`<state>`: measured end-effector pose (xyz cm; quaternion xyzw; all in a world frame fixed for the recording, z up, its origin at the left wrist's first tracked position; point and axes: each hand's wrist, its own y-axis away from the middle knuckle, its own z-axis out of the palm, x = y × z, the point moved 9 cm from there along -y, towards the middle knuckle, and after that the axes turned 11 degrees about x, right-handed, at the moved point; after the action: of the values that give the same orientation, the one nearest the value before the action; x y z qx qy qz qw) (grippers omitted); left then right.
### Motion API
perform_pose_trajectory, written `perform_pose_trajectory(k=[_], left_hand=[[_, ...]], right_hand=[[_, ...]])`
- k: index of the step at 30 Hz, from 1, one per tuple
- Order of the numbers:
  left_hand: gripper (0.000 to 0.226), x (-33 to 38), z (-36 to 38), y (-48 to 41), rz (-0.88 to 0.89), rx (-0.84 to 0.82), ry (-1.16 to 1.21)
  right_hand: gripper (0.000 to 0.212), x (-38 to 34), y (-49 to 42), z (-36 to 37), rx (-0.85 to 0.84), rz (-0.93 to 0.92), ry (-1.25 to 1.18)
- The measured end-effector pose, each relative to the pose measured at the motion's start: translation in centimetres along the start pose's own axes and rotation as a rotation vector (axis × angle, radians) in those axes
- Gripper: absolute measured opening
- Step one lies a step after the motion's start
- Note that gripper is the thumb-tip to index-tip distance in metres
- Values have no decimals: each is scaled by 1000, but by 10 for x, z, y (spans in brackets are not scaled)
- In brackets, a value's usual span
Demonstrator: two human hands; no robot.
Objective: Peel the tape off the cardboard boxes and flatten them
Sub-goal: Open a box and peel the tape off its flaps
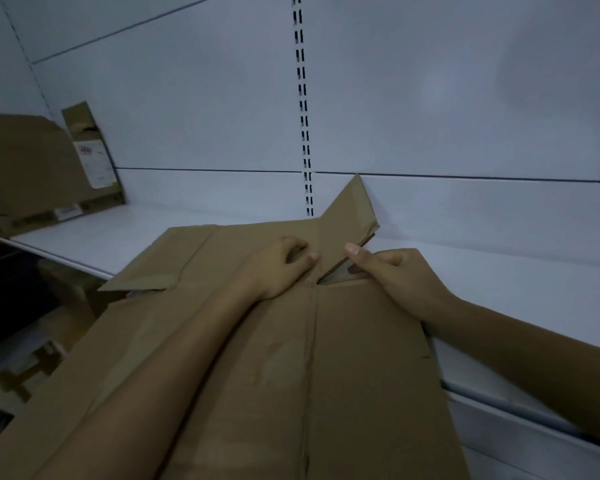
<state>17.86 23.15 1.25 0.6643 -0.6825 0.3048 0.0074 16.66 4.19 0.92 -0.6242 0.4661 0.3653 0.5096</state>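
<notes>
Across front edge of white shelf (222, 216): flattened cardboard box (361, 358), one flap (350, 209) tilted up against back panel. Left hand (278, 265) pressed down beside centre seam, fingers curled, gripping nothing clearly. Right hand (399, 275) pinching something at flap's base; tape indistinct. At far left corner, more flattened cardboard (32, 161) leaning.

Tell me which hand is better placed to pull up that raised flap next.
Probably the right hand: its thumb already sits at the raised flap by the open gap. The left hand presses the flattened box down beside the seam, steadying it.
</notes>
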Motion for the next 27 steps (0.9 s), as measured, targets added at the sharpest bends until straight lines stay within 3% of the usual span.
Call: perform_pose_trajectory(k=[7, 17, 20, 22, 27], left_hand=[[43, 4, -8, 2, 22, 73, 0], [30, 18, -29, 11, 153, 270, 25], [25, 22, -36, 16, 192, 334, 54], [19, 27, -45, 21, 225, 416, 49], [10, 30, -81, 51, 280, 758, 32]], right_hand=[[77, 2, 2, -5, 64, 117, 23], [37, 14, -6, -12, 118, 112, 4], [42, 10, -4, -9, 97, 104, -40], [50, 5, -1, -5, 72, 57, -22], [44, -37, 15, -10, 152, -136, 30]])
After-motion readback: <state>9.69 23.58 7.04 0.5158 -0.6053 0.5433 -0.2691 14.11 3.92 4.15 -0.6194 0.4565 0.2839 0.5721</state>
